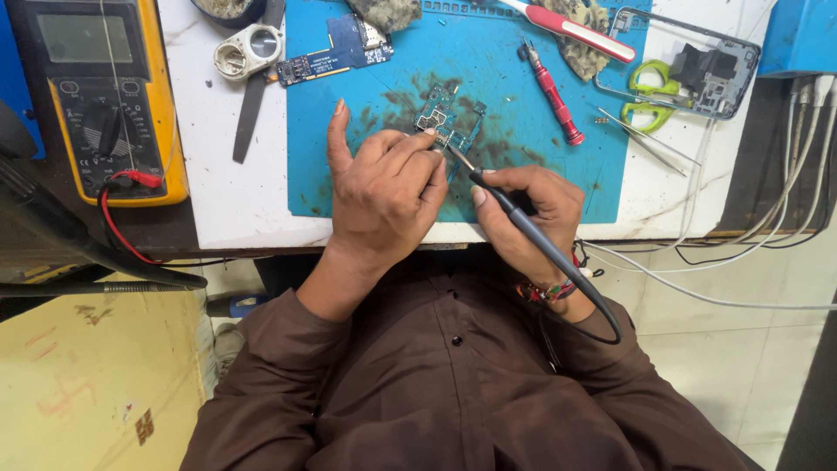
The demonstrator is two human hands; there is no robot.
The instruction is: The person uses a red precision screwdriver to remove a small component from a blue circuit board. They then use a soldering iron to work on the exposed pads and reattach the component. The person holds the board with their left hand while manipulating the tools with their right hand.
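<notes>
A small blue circuit board lies on the stained blue work mat. My left hand rests on the mat's near part, its fingertips pinched at the board's near edge, index finger raised. My right hand holds a dark grey soldering iron like a pen. The iron's metal tip touches the board just beside my left fingertips. Its cable loops back over my right wrist.
A yellow multimeter with red lead sits at left. Near the mat's far edge lie a magnifier loupe, a second circuit board, a red screwdriver, a red-handled tool, green scissors, tweezers and a phone frame. White cables hang at right.
</notes>
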